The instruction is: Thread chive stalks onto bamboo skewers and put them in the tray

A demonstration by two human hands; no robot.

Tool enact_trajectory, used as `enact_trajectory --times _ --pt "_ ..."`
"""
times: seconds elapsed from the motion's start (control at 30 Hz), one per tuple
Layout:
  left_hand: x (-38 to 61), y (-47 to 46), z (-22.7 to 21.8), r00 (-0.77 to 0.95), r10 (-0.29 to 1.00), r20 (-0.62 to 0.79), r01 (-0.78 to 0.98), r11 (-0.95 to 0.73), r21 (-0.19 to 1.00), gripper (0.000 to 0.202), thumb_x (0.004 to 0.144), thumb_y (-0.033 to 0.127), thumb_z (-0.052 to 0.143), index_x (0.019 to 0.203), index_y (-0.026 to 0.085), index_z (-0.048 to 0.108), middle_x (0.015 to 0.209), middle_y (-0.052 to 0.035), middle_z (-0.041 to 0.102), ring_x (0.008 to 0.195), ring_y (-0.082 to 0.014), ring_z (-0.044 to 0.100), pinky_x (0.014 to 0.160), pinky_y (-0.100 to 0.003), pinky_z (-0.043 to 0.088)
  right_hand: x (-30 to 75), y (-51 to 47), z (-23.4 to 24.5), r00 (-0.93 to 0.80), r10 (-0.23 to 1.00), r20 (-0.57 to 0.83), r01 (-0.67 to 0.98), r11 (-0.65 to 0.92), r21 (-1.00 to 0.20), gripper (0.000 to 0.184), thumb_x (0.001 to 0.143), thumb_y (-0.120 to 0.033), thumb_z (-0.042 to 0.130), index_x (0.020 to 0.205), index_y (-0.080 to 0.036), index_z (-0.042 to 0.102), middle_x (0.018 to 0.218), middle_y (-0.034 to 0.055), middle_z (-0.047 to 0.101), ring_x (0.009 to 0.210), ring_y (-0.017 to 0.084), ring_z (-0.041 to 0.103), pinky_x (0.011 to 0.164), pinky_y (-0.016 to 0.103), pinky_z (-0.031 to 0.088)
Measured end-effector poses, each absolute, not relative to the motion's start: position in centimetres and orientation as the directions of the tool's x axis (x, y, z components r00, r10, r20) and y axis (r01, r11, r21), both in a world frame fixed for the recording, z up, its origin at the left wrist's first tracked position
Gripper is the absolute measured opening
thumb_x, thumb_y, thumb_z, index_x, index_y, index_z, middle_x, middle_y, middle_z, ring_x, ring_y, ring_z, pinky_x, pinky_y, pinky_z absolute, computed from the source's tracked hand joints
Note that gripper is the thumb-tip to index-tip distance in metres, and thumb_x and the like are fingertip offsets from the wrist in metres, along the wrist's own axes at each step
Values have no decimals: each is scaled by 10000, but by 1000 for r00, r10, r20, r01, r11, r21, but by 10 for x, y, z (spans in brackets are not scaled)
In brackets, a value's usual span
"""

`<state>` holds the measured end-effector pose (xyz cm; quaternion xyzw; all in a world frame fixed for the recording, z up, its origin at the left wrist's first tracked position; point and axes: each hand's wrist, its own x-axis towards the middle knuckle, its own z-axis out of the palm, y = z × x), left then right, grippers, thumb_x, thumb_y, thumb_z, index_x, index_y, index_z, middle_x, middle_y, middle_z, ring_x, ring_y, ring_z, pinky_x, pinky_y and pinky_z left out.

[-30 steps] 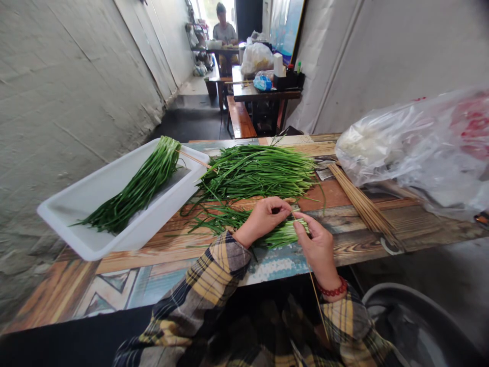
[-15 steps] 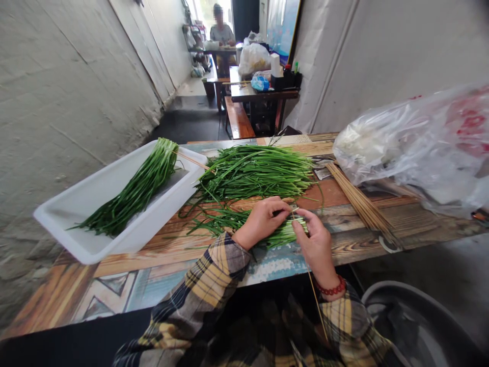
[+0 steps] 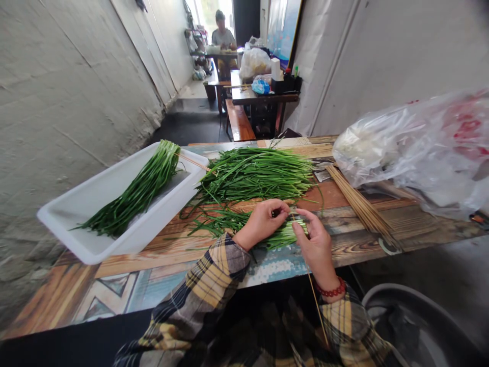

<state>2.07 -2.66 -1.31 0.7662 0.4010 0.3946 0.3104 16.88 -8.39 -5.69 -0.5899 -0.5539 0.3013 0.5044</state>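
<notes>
My right hand [image 3: 314, 247], with a red bead bracelet at the wrist, is closed on a thin bamboo skewer [image 3: 318, 308], whose lower part slants down toward my lap. My left hand [image 3: 265, 219] is pinched close to the skewer's upper end, on the pale stem end of a garlic chive [image 3: 292, 210]. Beneath both hands lies a small bunch of garlic chives [image 3: 284, 237], white ends to the right, partly covered by my fingers. Just beyond, a bigger pile of garlic chives [image 3: 260, 173] is spread on the wood-patterned table [image 3: 126, 270].
On the left, a white plastic tub [image 3: 91, 255] holds chives threaded on skewers [image 3: 141, 188]. Loose bamboo skewers [image 3: 357, 201] lie at right beside a clear plastic bag [image 3: 412, 148]. A grey basin [image 3: 412, 295] stands low right. A person [image 3: 223, 36] sits at a far table.
Both hands stay almost in place over the small bunch. The pale stem end between the fingertips has shifted slightly; the view has tilted a little.
</notes>
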Motion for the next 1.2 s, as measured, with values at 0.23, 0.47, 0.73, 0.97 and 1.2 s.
enact_trajectory --times 0.23,0.47,0.73,0.97,1.2 --pt "19 -26 -14 408 844 349 308 -487 817 132 814 131 542 769 123 665 773 -38 677 740 -122 604 708 -216 450 168 -84 -55 213 957 198 330 120 -936 409 836 -429 579 1167 -188 581 858 28 639 488 89 438 452 224 380" --pt "17 -26 -13 437 843 314 282 -460 842 133 826 163 560 794 128 684 793 -46 687 760 -131 615 731 -227 465 168 -82 -60 225 952 209 331 127 -935 370 821 -430 595 1095 -182 581 751 -3 594 490 95 441 462 229 376" --pt "15 -25 -12 511 796 325 253 -500 828 146 839 162 549 777 137 679 773 -40 670 770 -136 609 768 -245 457 170 -80 -64 233 951 206 334 121 -935 343 806 -448 608 1024 -184 576 691 -30 538 505 93 436 484 223 385" --pt "10 -25 -8 549 791 270 246 -461 853 189 861 176 499 851 140 685 857 -50 698 832 -144 627 792 -239 470 169 -83 -58 219 964 152 231 100 -968 396 853 -470 533 1118 -175 541 706 -3 551 523 117 488 479 235 439" --pt "12 -28 -13 582 782 223 350 -489 799 216 881 241 495 889 143 688 823 -31 701 734 -133 611 688 -208 452 170 -86 -52 186 976 109 235 64 -970 417 910 -507 411 1120 -176 553 728 22 585 506 133 517 469 253 447"
